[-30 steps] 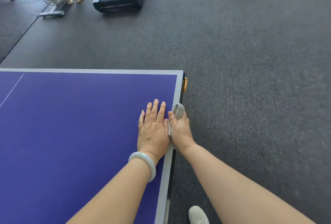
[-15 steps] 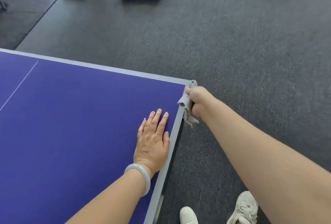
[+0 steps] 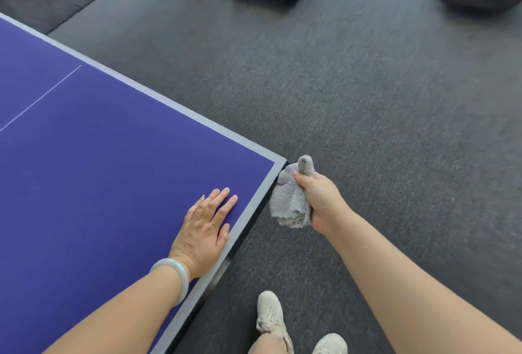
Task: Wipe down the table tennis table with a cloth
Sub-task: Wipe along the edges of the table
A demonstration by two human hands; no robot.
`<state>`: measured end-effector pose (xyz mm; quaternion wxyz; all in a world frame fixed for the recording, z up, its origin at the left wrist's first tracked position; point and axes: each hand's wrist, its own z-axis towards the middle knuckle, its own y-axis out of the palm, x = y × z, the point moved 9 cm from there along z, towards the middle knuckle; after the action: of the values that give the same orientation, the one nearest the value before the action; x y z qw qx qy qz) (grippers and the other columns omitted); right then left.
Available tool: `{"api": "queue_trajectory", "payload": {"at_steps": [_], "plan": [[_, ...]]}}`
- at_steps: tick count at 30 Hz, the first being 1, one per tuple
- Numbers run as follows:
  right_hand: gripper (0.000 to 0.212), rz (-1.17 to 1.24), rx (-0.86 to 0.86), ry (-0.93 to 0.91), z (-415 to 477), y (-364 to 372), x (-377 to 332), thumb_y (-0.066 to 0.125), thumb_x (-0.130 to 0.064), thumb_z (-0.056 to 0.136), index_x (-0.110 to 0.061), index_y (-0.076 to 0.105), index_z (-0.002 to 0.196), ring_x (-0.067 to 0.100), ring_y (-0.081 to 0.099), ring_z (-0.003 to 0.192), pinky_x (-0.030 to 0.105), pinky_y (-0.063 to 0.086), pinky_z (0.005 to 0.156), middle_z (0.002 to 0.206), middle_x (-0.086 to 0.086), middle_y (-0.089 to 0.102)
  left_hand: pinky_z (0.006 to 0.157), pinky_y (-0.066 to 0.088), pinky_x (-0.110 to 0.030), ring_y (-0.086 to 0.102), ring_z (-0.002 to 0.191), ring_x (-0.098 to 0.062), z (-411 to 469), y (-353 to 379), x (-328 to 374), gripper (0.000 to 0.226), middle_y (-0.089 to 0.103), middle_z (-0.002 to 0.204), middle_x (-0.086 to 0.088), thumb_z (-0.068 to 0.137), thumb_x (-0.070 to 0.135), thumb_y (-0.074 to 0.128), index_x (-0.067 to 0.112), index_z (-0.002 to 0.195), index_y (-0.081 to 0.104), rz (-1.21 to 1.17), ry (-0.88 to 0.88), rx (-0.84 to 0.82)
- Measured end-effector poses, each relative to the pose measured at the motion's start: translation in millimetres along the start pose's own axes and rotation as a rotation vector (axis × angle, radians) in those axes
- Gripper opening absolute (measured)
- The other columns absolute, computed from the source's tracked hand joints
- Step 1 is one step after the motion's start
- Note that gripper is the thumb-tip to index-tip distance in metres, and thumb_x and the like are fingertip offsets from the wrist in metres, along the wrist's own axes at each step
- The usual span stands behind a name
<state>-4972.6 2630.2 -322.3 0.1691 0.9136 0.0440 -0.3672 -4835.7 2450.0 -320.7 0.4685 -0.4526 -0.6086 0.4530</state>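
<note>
Our right hand (image 3: 320,202) curls its fingers (image 3: 303,179) round the bunched cloth (image 3: 289,205), just off the desk (image 3: 255,201) corner at mid-frame. Our left hand (image 3: 204,229) lies flat on top, fingers straight; the cloth must travel leftward, we judge.

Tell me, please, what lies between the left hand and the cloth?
Only the table's grey border strip, seen in the head view, separates the left hand from the cloth.
</note>
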Motion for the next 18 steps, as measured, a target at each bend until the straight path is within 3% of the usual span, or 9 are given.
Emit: {"api": "queue_trajectory", "payload": {"at_steps": [4,7,11,14,18], "plan": [[0.018,-0.412,0.016,-0.081,-1,-2,-12,0.051,-0.022,0.102,-0.015,0.065,0.11,0.029,0.067,0.1,0.046,0.054,0.091,0.107,0.01,0.07,0.122,0.007,-0.035,0.02,0.149,-0.016,-3,-2,0,0.058,0.027,0.161,0.003,0.098,0.034,0.026,0.023,0.155,0.031,0.049,-0.026,-0.005],[0.013,-0.749,0.003,-0.23,8,4,-37,0.05,-0.018,0.1,-0.014,0.061,0.095,0.022,0.058,0.086,0.033,0.044,0.071,0.092,0.005,0.065,0.117,0.018,-0.04,0.033,0.146,-0.021,-2,-8,5,0.056,0.036,0.157,-0.002,0.099,0.033,0.024,0.019,0.151,0.039,0.095,-0.031,-0.022],[0.017,-0.99,-0.055,-0.331,29,13,-73,0.052,-0.011,0.095,-0.021,0.056,0.081,0.012,0.051,0.074,0.026,0.035,0.06,0.077,-0.004,0.058,0.112,0.03,-0.044,0.043,0.14,-0.025,-1,-13,9,0.06,0.043,0.153,-0.006,0.104,0.033,0.008,0.016,0.146,0.047,0.149,-0.019,-0.029],[0.013,-1.087,-0.071,-0.372,47,19,-103,0.051,-0.009,0.091,-0.015,0.057,0.082,0.013,0.048,0.07,0.027,0.034,0.058,0.077,0.003,0.06,0.106,0.044,-0.043,0.054,0.129,-0.025,9,-18,12,0.051,0.055,0.141,-0.005,0.095,0.03,0.033,0.017,0.136,0.059,0.167,0.004,-0.008],[0.009,-1.153,-0.125,-0.407,70,40,-129,0.05,-0.008,0.09,-0.01,0.059,0.091,0.014,0.047,0.071,0.026,0.034,0.057,0.084,0.008,0.063,0.088,0.054,-0.035,0.063,0.098,-0.02,52,-38,7,0.038,0.062,0.112,0.0,0.082,0.026,0.068,0.018,0.12,0.069,0.152,-0.058,0.05]]}}
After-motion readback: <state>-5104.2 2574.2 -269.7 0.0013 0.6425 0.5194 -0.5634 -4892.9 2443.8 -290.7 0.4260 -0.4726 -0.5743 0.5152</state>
